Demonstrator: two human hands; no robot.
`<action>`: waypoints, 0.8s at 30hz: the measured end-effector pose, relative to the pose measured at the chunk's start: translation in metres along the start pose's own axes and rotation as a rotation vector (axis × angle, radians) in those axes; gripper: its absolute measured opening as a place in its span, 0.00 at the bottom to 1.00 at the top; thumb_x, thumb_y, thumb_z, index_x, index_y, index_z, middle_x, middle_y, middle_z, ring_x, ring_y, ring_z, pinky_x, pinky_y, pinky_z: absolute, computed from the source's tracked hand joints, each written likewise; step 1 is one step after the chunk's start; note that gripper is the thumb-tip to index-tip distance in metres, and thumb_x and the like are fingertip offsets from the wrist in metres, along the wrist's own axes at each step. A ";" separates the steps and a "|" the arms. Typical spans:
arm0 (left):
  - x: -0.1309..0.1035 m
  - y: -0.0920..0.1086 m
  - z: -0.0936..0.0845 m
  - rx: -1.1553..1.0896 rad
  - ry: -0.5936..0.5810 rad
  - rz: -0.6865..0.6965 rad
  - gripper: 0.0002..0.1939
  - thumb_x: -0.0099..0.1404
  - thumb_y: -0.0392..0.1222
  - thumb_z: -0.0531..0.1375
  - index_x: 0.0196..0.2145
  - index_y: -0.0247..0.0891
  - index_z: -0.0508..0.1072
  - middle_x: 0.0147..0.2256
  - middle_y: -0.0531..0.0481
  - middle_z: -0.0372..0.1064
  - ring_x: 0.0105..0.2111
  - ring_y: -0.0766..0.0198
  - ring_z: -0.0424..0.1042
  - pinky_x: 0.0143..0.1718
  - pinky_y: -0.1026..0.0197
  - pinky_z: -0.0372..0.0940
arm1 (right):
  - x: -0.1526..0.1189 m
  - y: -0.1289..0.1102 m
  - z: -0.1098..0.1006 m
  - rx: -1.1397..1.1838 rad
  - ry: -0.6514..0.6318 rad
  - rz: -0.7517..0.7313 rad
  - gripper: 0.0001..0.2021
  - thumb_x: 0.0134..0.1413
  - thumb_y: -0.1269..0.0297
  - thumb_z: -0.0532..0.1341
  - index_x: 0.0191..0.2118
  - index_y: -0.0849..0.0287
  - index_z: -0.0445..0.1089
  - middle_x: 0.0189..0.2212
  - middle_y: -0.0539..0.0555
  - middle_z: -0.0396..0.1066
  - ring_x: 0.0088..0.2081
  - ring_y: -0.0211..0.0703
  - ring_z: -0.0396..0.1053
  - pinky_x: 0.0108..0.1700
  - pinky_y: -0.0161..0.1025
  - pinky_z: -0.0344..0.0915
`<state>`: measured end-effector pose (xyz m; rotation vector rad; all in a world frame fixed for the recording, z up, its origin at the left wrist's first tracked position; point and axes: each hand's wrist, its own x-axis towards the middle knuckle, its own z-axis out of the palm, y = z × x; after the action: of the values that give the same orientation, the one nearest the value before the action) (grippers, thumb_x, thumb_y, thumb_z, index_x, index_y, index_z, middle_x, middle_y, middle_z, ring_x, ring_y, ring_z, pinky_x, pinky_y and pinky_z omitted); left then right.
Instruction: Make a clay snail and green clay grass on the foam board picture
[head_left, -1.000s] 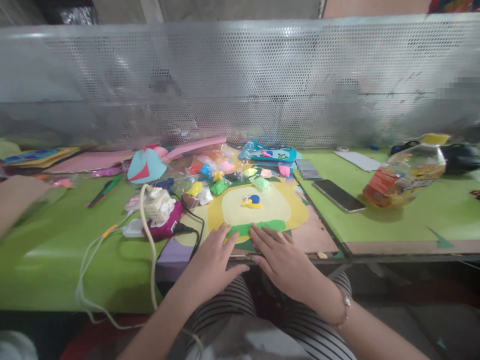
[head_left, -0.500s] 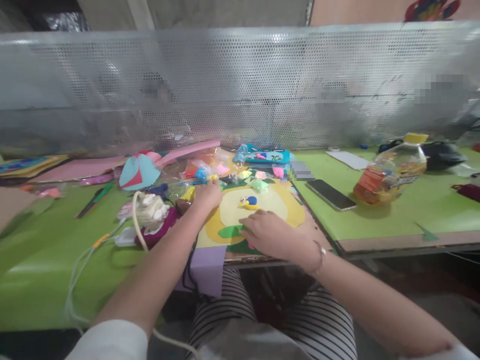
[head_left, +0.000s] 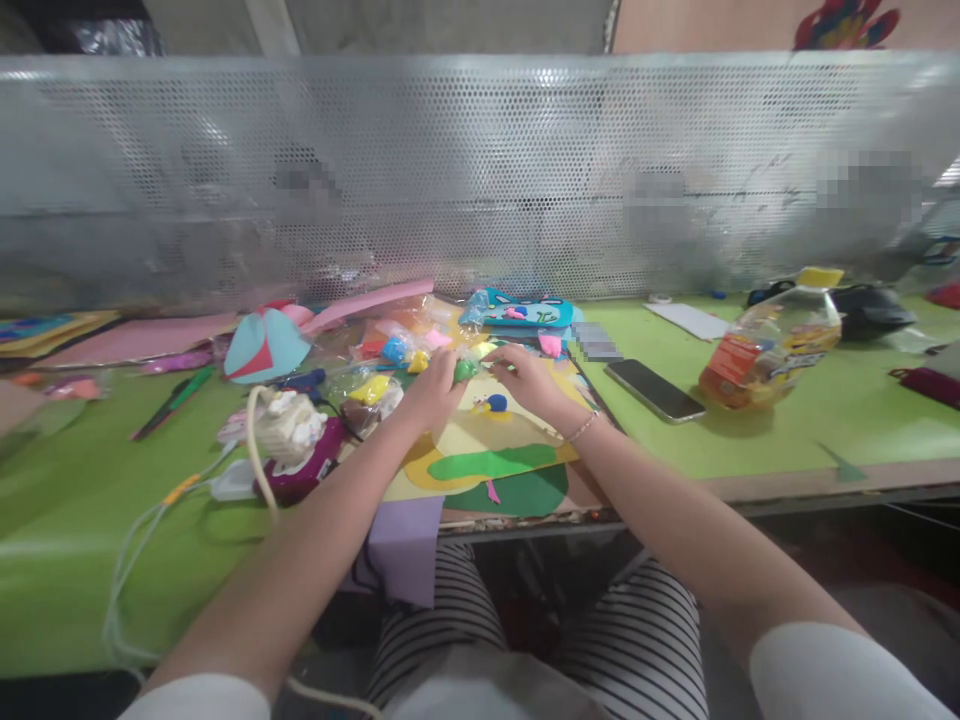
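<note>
In the head view my left hand [head_left: 437,388] is closed on a small green lump of modelling clay [head_left: 466,370], which seems to be in clear wrapping. Just to its right is my right hand [head_left: 531,382], fingers curled and pinched close to the lump; what they hold, if anything, is hidden. Below both hands lies a yellow paper collage [head_left: 472,436] with a long green paper shape [head_left: 491,462] on it. A small blue and yellow clay figure [head_left: 495,403] rests on the collage between my forearms.
Packets of coloured clay [head_left: 373,389] lie left of my hands. A phone [head_left: 654,390] and a bottle of amber liquid [head_left: 772,345] are at the right. Cables [head_left: 142,550] and a purple object [head_left: 304,470] sit at the left. A perforated metal screen [head_left: 480,180] stands behind.
My left hand has come back toward me from the clay packets with the green lump. My right hand has lifted off the collage's green shape and moved up beside the left.
</note>
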<state>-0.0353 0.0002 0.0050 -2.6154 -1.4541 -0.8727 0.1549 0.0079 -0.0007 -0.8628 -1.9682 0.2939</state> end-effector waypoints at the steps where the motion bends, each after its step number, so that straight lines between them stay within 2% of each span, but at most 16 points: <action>1: -0.001 0.001 -0.001 -0.037 -0.011 -0.011 0.14 0.65 0.41 0.49 0.47 0.36 0.58 0.46 0.41 0.61 0.49 0.56 0.63 0.50 0.54 0.60 | -0.001 0.001 0.000 0.001 0.001 0.005 0.11 0.54 0.74 0.53 0.39 0.61 0.70 0.36 0.56 0.69 0.36 0.42 0.67 0.38 0.39 0.66; 6: -0.006 0.007 -0.005 -0.088 -0.133 -0.047 0.19 0.64 0.50 0.51 0.48 0.37 0.58 0.41 0.43 0.66 0.43 0.54 0.67 0.42 0.55 0.62 | -0.002 -0.002 0.004 0.009 -0.034 -0.083 0.08 0.52 0.73 0.53 0.34 0.61 0.70 0.33 0.56 0.67 0.36 0.42 0.66 0.39 0.40 0.65; 12: -0.006 0.009 -0.007 -0.002 -0.200 -0.043 0.22 0.64 0.56 0.51 0.48 0.38 0.59 0.40 0.43 0.67 0.43 0.52 0.68 0.40 0.57 0.62 | -0.003 -0.011 0.002 0.171 0.050 0.032 0.04 0.53 0.66 0.56 0.33 0.59 0.68 0.31 0.53 0.67 0.33 0.40 0.66 0.33 0.37 0.65; 16: -0.006 0.008 -0.008 0.051 -0.238 -0.033 0.20 0.65 0.58 0.49 0.44 0.38 0.59 0.39 0.42 0.68 0.40 0.51 0.70 0.36 0.57 0.61 | -0.003 -0.014 0.000 0.202 0.004 0.038 0.05 0.52 0.64 0.59 0.31 0.59 0.68 0.30 0.52 0.66 0.32 0.39 0.65 0.32 0.36 0.65; 24: -0.007 0.006 -0.007 0.081 -0.251 -0.025 0.20 0.65 0.57 0.49 0.44 0.38 0.59 0.37 0.44 0.69 0.39 0.51 0.70 0.35 0.57 0.61 | -0.004 -0.003 0.003 0.148 -0.065 -0.029 0.07 0.51 0.67 0.58 0.36 0.59 0.73 0.34 0.54 0.65 0.33 0.39 0.66 0.34 0.37 0.68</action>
<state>-0.0366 -0.0105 0.0089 -2.7305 -1.5413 -0.4880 0.1527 0.0034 -0.0034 -0.7371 -1.9897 0.4505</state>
